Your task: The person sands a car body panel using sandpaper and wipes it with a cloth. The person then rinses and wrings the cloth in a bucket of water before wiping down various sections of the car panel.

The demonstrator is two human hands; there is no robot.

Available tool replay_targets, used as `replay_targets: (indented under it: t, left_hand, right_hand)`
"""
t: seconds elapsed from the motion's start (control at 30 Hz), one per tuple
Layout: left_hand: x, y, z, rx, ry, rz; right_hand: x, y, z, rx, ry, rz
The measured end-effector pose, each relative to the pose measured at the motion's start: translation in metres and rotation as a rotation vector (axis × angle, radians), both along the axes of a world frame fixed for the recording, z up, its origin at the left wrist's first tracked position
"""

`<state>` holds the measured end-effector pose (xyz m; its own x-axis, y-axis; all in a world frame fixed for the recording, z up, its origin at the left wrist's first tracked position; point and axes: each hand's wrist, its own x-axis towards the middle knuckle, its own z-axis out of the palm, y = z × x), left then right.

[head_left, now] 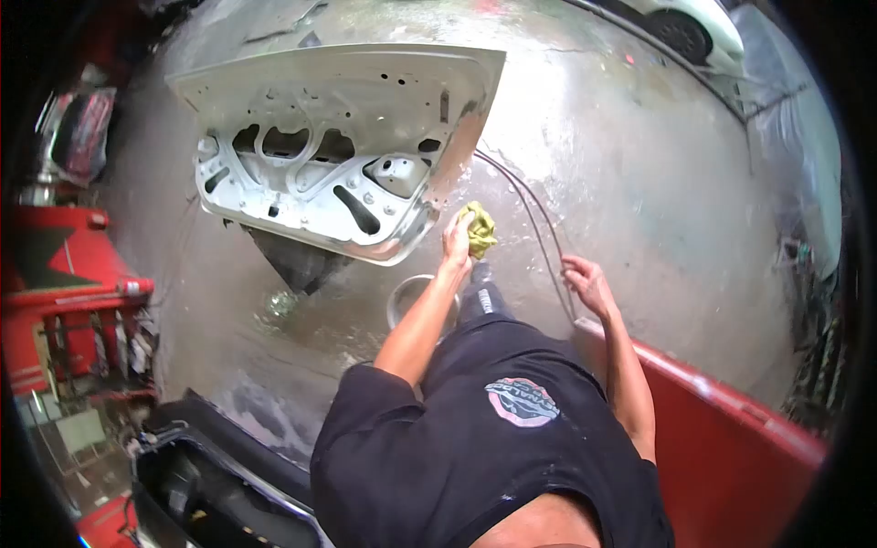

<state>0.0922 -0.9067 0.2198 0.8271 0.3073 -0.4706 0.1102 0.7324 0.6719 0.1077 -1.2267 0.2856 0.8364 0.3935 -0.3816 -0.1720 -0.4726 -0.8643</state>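
Note:
My left hand (456,239) is closed around a crumpled yellow-green cloth (479,230), in front of me near the lower right corner of a pale car trunk lid (384,110). The lid's inner side, with its cutouts, faces me; a gap shows between it and the cloth. Lower and to the right, my right hand (592,286) has loosely bent fingers, with no object visible in them. Its fingertips overlap a thin dark hose (530,190) in view; whether they touch it I cannot tell. A round bucket (394,301) is partly hidden behind my left forearm.
A red panel (731,429) stands close at my lower right. Black car parts (228,484) lie at lower left, near a red cabinet (68,260). The concrete floor (639,183) looks wet. A car wheel (679,36) and plastic sheeting (795,137) are at upper right.

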Motion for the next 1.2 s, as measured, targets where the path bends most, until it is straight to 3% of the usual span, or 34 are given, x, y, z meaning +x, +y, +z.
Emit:
replay_targets:
  t: [0.17,0.23,0.3,0.33,0.43,0.57,0.6,0.67,0.77,0.83,0.87,0.9,0.93,0.97,1.03,1.07,1.1,1.13,1.17,1.2]
  left_hand:
    - [0.101,0.017,0.066,0.554,-0.153,0.17]
    - [0.126,0.022,0.123,0.501,-0.164,0.152]
    - [0.155,0.013,0.164,0.488,-0.211,0.294]
    - [0.177,0.009,0.154,0.829,-0.213,0.447]
    - [0.219,-0.003,0.176,1.027,-0.206,0.535]
    - [0.288,0.018,0.127,1.578,0.022,0.489]
    - [0.293,0.028,0.121,1.602,0.009,0.515]
    - [0.304,0.055,0.117,1.59,0.118,0.629]
    - [0.332,0.136,0.105,1.531,0.252,0.849]
    - [0.345,0.213,0.104,1.347,0.36,0.769]
    - [0.348,0.259,0.084,1.408,0.303,0.787]
    - [0.341,0.281,0.096,1.322,0.299,0.746]
    - [0.353,0.319,0.076,1.056,-0.057,0.797]
    - [0.36,0.34,0.053,0.767,-0.39,0.842]
    - [0.362,0.28,0.077,1.173,0.031,1.083]
    - [0.341,0.212,0.112,1.133,0.325,0.769]
    - [0.352,0.172,0.083,1.309,0.476,0.93]
    - [0.344,0.124,0.102,1.235,0.532,0.89]
    - [0.343,0.091,0.084,1.434,0.518,0.941]
    - [0.333,0.052,0.098,1.332,0.486,0.872]
  right_hand:
    - [0.148,0.067,0.066,0.144,-0.178,0.05]
    - [0.189,0.101,0.093,0.247,-0.147,0.038]
    - [0.233,0.127,0.105,0.341,-0.135,0.08]
    - [0.259,0.141,0.105,0.351,-0.159,0.074]
    - [0.305,0.192,0.124,0.401,-0.143,0.034]
    - [0.359,0.235,0.098,0.564,0.072,0.21]
    - [0.351,0.243,0.119,0.407,-0.083,0.249]
    - [0.359,0.239,0.113,0.394,-0.18,0.301]
    - [0.378,0.244,0.106,0.333,-0.187,0.349]
    - [0.386,0.243,0.108,0.283,-0.241,0.442]
    - [0.395,0.24,0.096,0.245,-0.406,0.505]
    - [0.403,0.236,0.083,0.204,-0.569,0.574]
    - [0.396,0.242,0.116,0.152,-0.481,0.575]
    - [0.401,0.241,0.113,0.164,-0.62,0.668]
    - [0.399,0.247,0.132,0.167,-0.375,0.636]
    - [0.4,0.247,0.131,0.157,-0.362,0.649]
    - [0.401,0.246,0.133,0.162,-0.357,0.661]
    - [0.401,0.246,0.135,0.169,-0.354,0.673]
    - [0.403,0.245,0.132,0.185,-0.37,0.691]
    - [0.4,0.247,0.136,0.168,-0.372,0.677]
